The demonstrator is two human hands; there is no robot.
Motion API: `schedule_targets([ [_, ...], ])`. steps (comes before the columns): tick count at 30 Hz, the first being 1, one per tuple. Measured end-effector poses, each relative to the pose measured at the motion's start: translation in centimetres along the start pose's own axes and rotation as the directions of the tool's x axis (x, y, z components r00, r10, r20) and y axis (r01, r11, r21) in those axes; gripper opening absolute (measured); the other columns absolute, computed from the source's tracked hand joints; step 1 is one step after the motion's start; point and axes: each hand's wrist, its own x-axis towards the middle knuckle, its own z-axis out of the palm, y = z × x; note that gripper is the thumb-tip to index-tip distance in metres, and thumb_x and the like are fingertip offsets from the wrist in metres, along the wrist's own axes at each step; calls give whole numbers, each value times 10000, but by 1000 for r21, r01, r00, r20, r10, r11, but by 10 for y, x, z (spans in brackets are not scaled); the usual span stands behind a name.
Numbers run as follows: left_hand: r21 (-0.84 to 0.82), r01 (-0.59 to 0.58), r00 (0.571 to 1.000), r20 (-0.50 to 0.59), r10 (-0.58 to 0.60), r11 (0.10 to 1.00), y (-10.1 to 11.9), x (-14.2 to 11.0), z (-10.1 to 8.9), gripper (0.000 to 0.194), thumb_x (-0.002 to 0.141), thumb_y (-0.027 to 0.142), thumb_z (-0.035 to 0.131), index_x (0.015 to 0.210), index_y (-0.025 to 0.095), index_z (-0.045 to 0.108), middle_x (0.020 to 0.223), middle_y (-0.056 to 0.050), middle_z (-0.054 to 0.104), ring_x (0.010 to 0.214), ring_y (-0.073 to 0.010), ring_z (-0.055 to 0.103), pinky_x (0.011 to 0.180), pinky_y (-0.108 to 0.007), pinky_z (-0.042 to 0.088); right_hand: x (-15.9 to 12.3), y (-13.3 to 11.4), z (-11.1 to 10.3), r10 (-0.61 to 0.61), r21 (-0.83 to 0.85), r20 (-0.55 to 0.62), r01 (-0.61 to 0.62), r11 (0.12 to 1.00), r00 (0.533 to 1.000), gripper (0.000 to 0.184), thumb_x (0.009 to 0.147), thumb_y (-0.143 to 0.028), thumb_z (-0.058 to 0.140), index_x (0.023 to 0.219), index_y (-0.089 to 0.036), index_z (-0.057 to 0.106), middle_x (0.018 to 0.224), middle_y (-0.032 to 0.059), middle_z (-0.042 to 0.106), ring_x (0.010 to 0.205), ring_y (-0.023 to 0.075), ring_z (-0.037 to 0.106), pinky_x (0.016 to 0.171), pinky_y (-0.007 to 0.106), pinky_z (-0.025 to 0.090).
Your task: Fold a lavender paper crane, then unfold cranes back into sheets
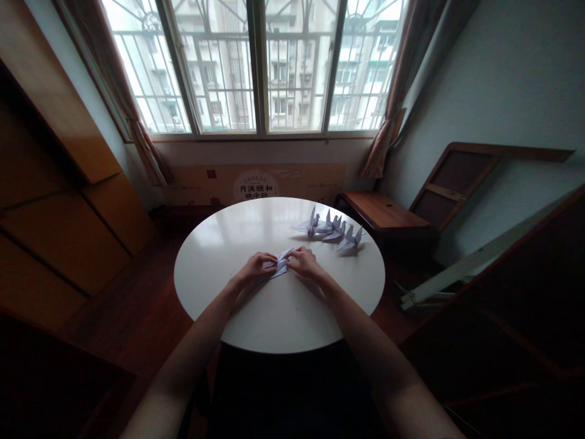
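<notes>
A partly folded piece of pale paper (282, 263) is held between my two hands, low over the middle of the round white table (283, 323). My left hand (259, 266) pinches its left side with thumb and fingers. On the opposite side, my right hand (303, 262) grips the paper's upper right part, fingertips bent onto it. The exact fold under the fingertips is too small to make out. Several finished paper cranes (333, 228) stand in a cluster at the table's far right, beyond my right hand.
A low wooden bench (388, 210) stands behind the table on the right, near a leaning wooden frame (452, 183). Wooden cabinets (59, 244) line the left. Ahead, a printed box (196, 183) lies below the barred window (260, 73), between tied curtains (381, 140).
</notes>
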Motion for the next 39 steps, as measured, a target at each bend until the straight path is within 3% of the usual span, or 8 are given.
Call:
schedule_targets([
  [28,36,12,1000,-4,-12,999,5,0,-1,241,745,342,691,934,209,760,1045,-79,723,976,-223,656,920,-339,484,2,5,6,-33,25,-40,34,999,999,286,788,-397,689,1057,-304,720,1078,77,597,1028,250,526,930,385,385],
  [35,219,112,994,-43,-105,969,16,-3,-4,256,766,395,671,959,251,756,1083,-39,712,1034,-233,622,966,-356,441,9,5,11,-82,123,-302,124,985,950,246,818,-137,568,964,-222,747,968,75,646,973,225,568,915,390,414],
  [39,324,174,985,-72,-159,930,21,-6,-6,301,773,474,653,974,273,752,1133,-35,687,1109,-262,569,997,-393,403,12,6,19,-211,188,-260,263,946,942,322,762,-33,552,920,-211,769,910,76,646,864,181,584,859,332,460],
])
